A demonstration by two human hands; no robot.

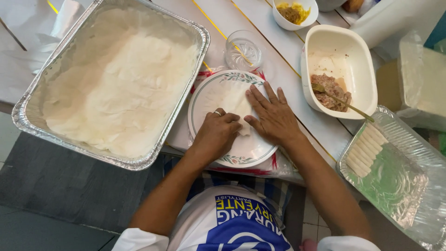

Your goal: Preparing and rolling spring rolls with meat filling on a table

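On the plate (204, 100), the left hand (216, 135) pinches the white wrapper (232, 100); the right hand (274, 116) presses it flat, fingers open.

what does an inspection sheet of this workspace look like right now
surface: white table with thin yellow lines.
job's things: round white floral-rimmed plate holding a thin white wrapper sheet.
clutter: large foil tray of white wrapper sheets; white oblong bowl of minced filling with a gold spoon; foil tray with a row of pale finished rolls; clear glass; small white bowl of yellow shreds.
grips: left hand, ringed, curled on the wrapper; right hand flat, fingers spread on it.
cables: nothing seen.
surroundings: dark floor below the table.
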